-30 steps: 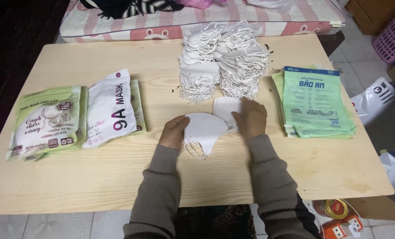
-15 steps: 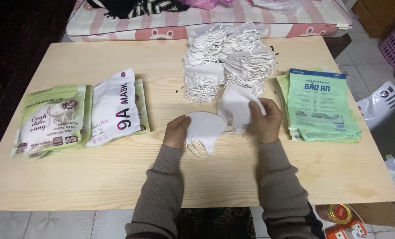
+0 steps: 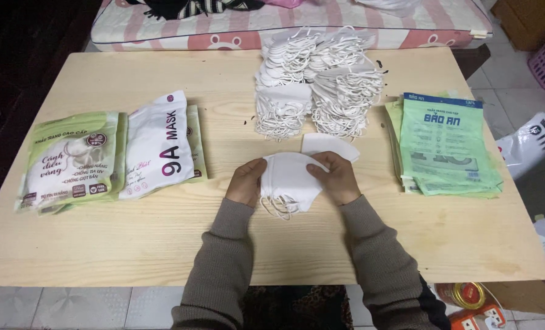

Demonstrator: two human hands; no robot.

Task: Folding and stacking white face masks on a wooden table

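Spanning the view, a pale wooden table [image 3: 132,244] bears two far-centre piles of white masks [image 3: 318,79]. Green flat pouches [image 3: 446,143] lie right; filled green-and-white packs [image 3: 110,156] left. Near centre, left hand [image 3: 246,182] and right hand [image 3: 336,178] pinch a small stack of white folded fabric masks [image 3: 288,177] by its edges: light, soft, easily fanned apart.

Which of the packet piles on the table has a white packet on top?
The left pile: a white pouch lies across its green packets. The right stack shows only green.
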